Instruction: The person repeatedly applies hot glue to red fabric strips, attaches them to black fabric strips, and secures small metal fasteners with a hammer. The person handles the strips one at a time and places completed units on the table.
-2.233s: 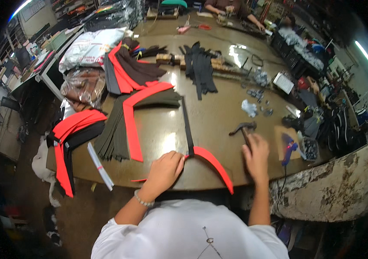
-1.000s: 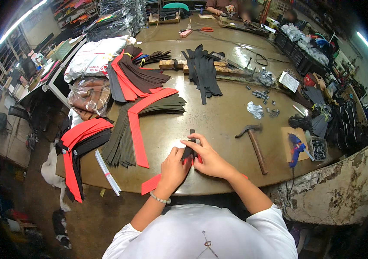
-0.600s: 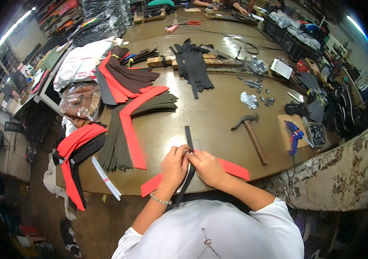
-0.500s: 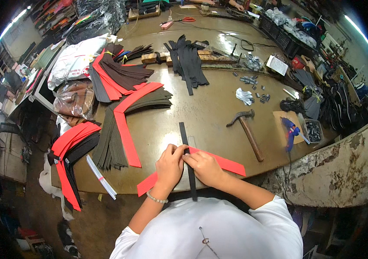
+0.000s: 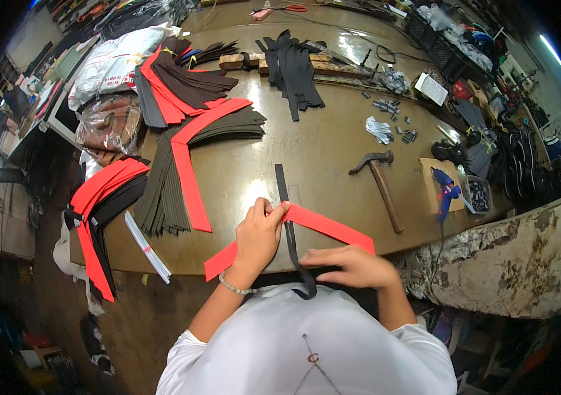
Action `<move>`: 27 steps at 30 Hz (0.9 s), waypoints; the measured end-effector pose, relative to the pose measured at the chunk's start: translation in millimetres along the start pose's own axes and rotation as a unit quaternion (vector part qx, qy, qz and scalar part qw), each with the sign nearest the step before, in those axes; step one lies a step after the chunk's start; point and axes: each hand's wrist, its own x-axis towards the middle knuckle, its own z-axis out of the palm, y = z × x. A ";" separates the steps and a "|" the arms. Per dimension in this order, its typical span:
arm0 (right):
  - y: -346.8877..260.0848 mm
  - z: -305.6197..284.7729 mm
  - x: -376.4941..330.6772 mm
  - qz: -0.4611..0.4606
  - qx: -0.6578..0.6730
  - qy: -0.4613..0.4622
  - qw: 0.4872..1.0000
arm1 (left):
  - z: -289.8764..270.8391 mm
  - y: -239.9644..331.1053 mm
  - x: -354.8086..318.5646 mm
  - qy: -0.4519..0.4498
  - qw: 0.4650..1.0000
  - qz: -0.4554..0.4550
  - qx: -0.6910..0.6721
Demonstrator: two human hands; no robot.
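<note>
A bent red strip (image 5: 336,228) lies at the near edge of the table, with a narrow black strip (image 5: 281,181) crossing it at its bend. My left hand (image 5: 259,234) is closed, thumb and fingers pinching the red strip right at that crossing. The near end of the black strip hangs toward my shirt and curls to the right. Beside this curl is my right hand (image 5: 356,264), slightly smeared, its fingers stretched out and the thumb apart. Its fingertips are close to the black strip; I cannot tell whether they touch it.
Fanned bundles of red, black and olive strips (image 5: 165,191) lie at the left, near a banded bundle of white strips (image 5: 147,247). A hammer (image 5: 384,194) rests to the right, before a blue glue gun (image 5: 447,192) and small dark pieces (image 5: 386,106). Black strips (image 5: 292,76) lie farther back.
My right hand has left the crossing and moved right and nearer to me, its fingers now stretched. The black strip's near end has gone from straight to curled. My left hand still pinches the crossing.
</note>
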 end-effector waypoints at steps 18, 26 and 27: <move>15.5 -94.9 -14.9 0.188 0.012 0.477 0.858 | -33.9 -0.3 -21.8 0.006 0.996 -0.058 -0.071; -3.4 -56.5 65.1 0.156 -0.205 0.189 0.948 | -24.7 -6.4 -26.1 0.027 0.999 -0.023 -0.022; -2.2 -57.2 67.0 0.159 -0.203 0.187 0.948 | -24.4 -6.5 -26.4 0.029 0.999 -0.022 -0.023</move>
